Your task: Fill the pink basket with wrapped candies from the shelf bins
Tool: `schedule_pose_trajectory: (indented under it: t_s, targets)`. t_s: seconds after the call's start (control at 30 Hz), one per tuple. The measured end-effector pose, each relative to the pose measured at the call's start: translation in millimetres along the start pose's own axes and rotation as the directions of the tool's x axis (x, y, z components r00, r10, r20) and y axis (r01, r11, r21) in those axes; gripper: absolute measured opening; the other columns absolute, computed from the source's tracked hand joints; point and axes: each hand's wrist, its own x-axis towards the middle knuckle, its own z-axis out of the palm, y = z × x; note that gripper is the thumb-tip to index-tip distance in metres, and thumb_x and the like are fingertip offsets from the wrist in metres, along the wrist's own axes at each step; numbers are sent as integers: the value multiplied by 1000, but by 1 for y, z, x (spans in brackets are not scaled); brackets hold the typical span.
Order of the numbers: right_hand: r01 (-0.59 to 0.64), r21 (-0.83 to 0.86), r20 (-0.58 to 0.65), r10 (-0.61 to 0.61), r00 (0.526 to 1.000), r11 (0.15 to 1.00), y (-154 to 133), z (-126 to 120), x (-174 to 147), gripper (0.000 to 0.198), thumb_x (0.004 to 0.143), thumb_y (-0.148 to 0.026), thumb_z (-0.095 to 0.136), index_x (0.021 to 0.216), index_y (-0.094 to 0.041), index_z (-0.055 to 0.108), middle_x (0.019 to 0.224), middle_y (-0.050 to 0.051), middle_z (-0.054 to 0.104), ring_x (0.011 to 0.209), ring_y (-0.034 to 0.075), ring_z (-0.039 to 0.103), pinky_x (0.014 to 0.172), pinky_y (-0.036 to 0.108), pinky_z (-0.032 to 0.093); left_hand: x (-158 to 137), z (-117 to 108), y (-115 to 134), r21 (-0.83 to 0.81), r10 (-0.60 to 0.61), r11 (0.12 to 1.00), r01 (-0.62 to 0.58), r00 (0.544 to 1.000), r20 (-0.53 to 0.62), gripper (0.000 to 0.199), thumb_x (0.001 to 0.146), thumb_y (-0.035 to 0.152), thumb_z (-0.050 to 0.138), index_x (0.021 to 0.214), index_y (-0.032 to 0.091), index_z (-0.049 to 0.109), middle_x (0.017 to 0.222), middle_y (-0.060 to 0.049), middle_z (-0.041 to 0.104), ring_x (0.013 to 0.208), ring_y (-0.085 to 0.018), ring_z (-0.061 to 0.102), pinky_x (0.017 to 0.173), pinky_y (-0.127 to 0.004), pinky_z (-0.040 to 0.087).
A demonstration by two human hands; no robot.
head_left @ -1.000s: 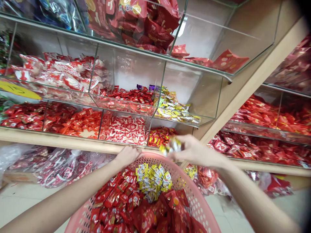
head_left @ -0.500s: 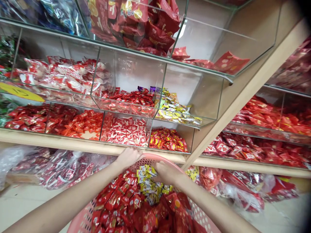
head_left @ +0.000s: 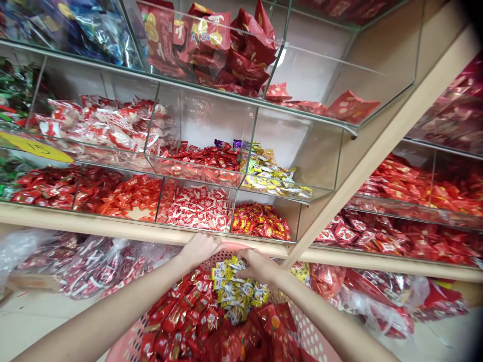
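In front of me is a pink perforated plastic basket filled with wrapped candies. My left hand is closed over its far rim. My right hand hovers low inside the basket, fingers bent and apart, the tips at a pile of yellow-wrapped candies; whether they touch the pile I cannot tell. Red-wrapped candies cover the left side of the basket. Larger dark red packets lie nearest me on the right.
A wooden shelf unit with clear dividers stands ahead, its bottom edge just behind the basket. Its bins hold yellow candies, red-and-yellow candies and red-and-white candies. Plastic bags of candy lie on the floor below.
The view has shifted slightly, so the shelves sit a little lower. My right hand has risen a little off the yellow candies, showing more of them. The left hand stays on the rim.
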Motion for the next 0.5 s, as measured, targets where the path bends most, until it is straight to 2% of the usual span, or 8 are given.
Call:
schedule_pose_trajectory:
  t_s: [0.2, 0.33, 0.4, 0.5]
  targets:
    - [39, 74, -22, -37, 999, 997, 9, -2, 1, 22, 66, -28, 65, 83, -16, 57, 74, -1, 53, 67, 11, 44, 58, 21, 33, -1, -1, 1, -13, 1, 1000, -1, 1000, 2, 40, 90, 39, 28, 88, 12, 58, 66, -12, 64, 65, -25, 63, 54, -28, 40]
    - [38, 25, -52, -37, 998, 999, 7, -6, -2, 25, 65, -25, 65, 87, -16, 57, 81, 1, 56, 73, 13, 47, 63, 23, 36, -1, -1, 1, -12, -8, 1000, 8, 1000, 0, 42, 89, 40, 27, 88, 13, 59, 66, -12, 64, 64, -25, 62, 55, -30, 40]
    - [47, -12, -85, -48, 995, 999, -3, -21, -10, 25, 68, -25, 63, 90, -15, 57, 87, 4, 58, 78, 16, 50, 66, 24, 37, -1, -1, 1, -6, -13, 1000, 13, 1000, 3, 42, 90, 40, 26, 90, 14, 59, 66, -12, 65, 64, -25, 62, 56, -30, 41]
    - [120, -5, -181, -119, 976, 993, -30, -64, -26, 24, 75, -29, 58, 95, -17, 59, 93, 6, 61, 80, 16, 52, 68, 25, 38, -1, -2, 1, -11, -26, 1000, 26, 1000, 18, 42, 90, 39, 26, 90, 14, 60, 70, -12, 65, 67, -25, 62, 57, -30, 42]
